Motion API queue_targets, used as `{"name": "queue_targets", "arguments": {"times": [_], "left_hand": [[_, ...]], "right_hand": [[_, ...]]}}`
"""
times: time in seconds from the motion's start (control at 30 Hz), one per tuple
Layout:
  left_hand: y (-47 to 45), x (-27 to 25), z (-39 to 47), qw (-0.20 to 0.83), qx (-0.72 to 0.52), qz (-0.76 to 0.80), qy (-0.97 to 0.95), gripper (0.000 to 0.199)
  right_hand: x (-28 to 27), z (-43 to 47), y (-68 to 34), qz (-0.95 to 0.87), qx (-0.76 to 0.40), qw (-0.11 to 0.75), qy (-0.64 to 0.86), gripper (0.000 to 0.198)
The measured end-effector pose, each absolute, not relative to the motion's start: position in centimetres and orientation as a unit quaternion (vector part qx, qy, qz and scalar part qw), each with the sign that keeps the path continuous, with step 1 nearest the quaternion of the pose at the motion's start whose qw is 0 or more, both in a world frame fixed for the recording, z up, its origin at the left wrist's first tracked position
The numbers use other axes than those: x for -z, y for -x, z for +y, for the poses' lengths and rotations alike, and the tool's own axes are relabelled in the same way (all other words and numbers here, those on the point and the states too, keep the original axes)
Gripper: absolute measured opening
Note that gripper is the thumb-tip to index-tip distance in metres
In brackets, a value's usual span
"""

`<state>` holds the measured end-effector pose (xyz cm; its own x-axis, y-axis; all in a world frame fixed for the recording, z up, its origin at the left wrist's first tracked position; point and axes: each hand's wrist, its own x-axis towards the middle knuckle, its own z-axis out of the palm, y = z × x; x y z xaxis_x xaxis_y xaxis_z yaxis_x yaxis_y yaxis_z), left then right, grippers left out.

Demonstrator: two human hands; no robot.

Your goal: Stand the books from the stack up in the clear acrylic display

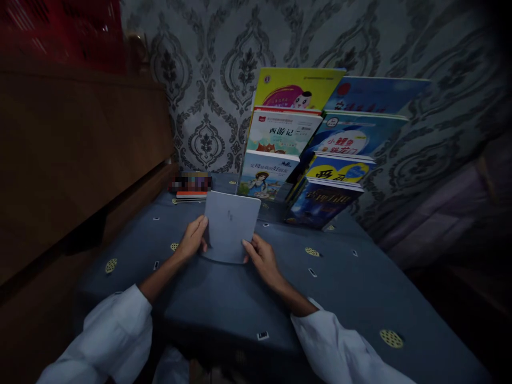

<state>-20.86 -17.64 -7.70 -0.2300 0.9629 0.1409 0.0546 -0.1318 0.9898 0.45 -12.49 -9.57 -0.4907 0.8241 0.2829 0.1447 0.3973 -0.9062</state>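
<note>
A pale grey bookend [229, 224], a flat panel with rounded corners and a small dark mark, stands upright above the patterned dark cloth. My left hand [194, 234] grips its left edge, thumb on the near face and fingers partly hidden behind. On the right edge, lower down, my right hand [262, 256] pinches it the same way. Just behind the panel are upright books in two columns: a blue book with a girl on its cover [268, 176] at the front left and a dark blue book [325, 202] at the front right.
A small pile of books [192, 196] lies at the back left, its top blurred out. Wooden furniture [80, 160] with a red crate [64, 34] borders the left side. Patterned wallpaper [204, 90] rises behind the cloth-covered table [224, 298].
</note>
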Motion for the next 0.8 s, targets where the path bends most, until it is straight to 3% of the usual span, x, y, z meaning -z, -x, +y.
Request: {"name": "queue_targets", "arguments": {"times": [0.17,0.27,0.37,0.53,0.6,0.8], "left_hand": [[21.8,8.2,-17.7,0.524,-0.460,0.538,-0.475,0.055],[22.4,9.0,-17.8,0.516,-0.360,0.584,-0.513,0.042],[22.7,9.3,-18.0,0.418,-0.253,0.657,-0.575,0.028],[21.9,8.2,-17.9,0.140,-0.164,0.717,-0.663,0.015],[21.4,8.1,-17.5,0.068,-0.146,0.708,-0.688,0.018],[20.9,10.6,-15.6,0.034,-0.114,0.680,-0.724,0.040]], "right_hand": [[10.4,-12.5,-1.5,-0.698,-0.510,0.362,0.349,0.039],[11.4,-12.2,-2.0,-0.705,-0.497,0.330,0.384,0.042],[11.9,-11.9,-2.6,-0.755,-0.406,0.289,0.426,0.041],[11.2,-11.8,-3.3,-0.833,-0.219,0.199,0.467,0.035],[10.9,-11.7,-2.9,-0.852,-0.167,0.175,0.464,0.031],[11.4,-10.1,2.7,-0.935,-0.152,0.165,0.273,0.049]]}}
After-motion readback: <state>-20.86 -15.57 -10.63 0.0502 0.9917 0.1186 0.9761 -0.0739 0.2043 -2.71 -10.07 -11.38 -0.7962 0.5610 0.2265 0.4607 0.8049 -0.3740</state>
